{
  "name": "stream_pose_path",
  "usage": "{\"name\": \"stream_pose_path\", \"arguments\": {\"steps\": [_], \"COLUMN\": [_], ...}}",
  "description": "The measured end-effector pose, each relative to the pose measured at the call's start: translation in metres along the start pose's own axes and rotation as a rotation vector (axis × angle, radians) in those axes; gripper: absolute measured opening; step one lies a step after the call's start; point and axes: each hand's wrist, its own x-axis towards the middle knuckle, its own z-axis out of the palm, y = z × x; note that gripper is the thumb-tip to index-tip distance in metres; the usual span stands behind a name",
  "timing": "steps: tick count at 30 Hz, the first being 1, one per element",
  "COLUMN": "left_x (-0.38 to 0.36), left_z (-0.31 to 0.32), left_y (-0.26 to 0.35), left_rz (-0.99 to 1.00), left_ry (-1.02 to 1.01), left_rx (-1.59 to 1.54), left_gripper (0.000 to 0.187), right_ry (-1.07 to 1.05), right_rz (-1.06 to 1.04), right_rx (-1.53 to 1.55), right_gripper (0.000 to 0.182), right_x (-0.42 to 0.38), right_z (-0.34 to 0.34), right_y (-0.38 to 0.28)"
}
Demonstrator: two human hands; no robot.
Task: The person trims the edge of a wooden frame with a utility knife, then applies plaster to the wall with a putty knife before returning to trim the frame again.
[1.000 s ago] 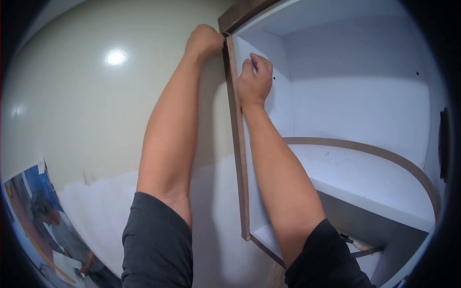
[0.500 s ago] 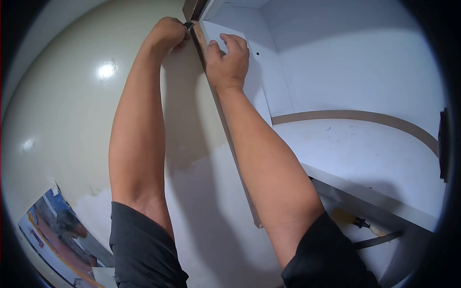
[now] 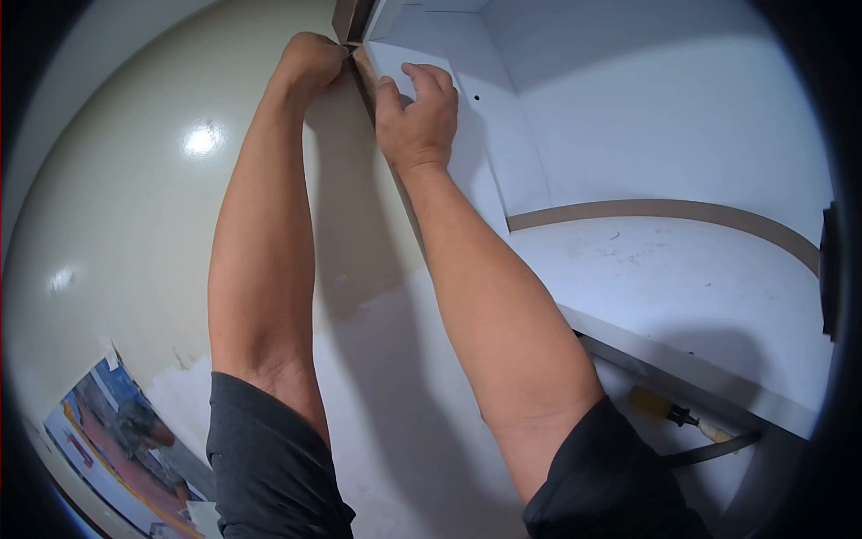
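High at the wall, my left hand (image 3: 311,65) is closed around a small dark tool (image 3: 347,51) with a thin metal edge; its kind I cannot tell. The tool's tip is right at the top of a brown strip (image 3: 363,70), just under the brown upper piece (image 3: 352,18). That strip runs down between the wall and the white side panel (image 3: 476,148) of a cabinet. My right hand (image 3: 420,124) rests over the strip and panel edge, thumb and fingers apart and bent, holding nothing. My forearm covers much of the lower strip.
A curved shelf (image 3: 646,256) with brown edging (image 3: 664,209) fills the cabinet's right side. Under it hangs a yellow-handled tool (image 3: 650,402) beside a dark curved strip (image 3: 709,449). A picture-like reflective panel (image 3: 108,449) at lower left shows a person. The wall (image 3: 162,225) is part glossy, part matte.
My left hand has turned slightly, and less of the dark tool shows now. My right hand sits a little further left on the panel edge. The view has shifted slightly.
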Motion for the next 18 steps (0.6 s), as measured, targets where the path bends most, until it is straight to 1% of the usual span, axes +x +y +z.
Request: {"name": "stream_pose_path", "arguments": {"steps": [2, 5, 8, 11, 14, 17, 18], "left_x": [0.0, 0.011, 0.017, 0.021, 0.013, 0.009, 0.008], "left_z": [0.001, 0.011, 0.012, 0.012, 0.006, 0.006, 0.005], "left_y": [0.003, -0.009, -0.017, -0.016, -0.007, -0.006, -0.005], "left_rz": [-0.016, 0.059, 0.101, 0.099, 0.028, -0.012, -0.024], "left_ry": [0.007, 0.127, 0.169, 0.153, 0.059, 0.048, 0.029], "left_rx": [0.038, 0.035, 0.075, 0.097, 0.09, -0.028, -0.023], "left_gripper": [0.029, 0.031, 0.032, 0.03, 0.028, 0.025, 0.024], "right_ry": [0.003, 0.004, -0.002, -0.014, -0.012, -0.005, -0.006], "right_rz": [-0.003, 0.012, 0.031, 0.041, 0.034, 0.041, 0.045], "right_rx": [0.003, 0.002, -0.004, -0.009, -0.014, -0.01, -0.006], "right_gripper": [0.036, 0.037, 0.039, 0.039, 0.039, 0.039, 0.039], "right_x": [0.001, -0.001, 0.001, 0.0, 0.0, -0.002, -0.001], "right_z": [0.0, 0.001, 0.002, 0.0, 0.001, 0.001, 0.001], "right_y": [-0.001, 0.0, -0.001, -0.002, -0.003, -0.003, -0.003]}}
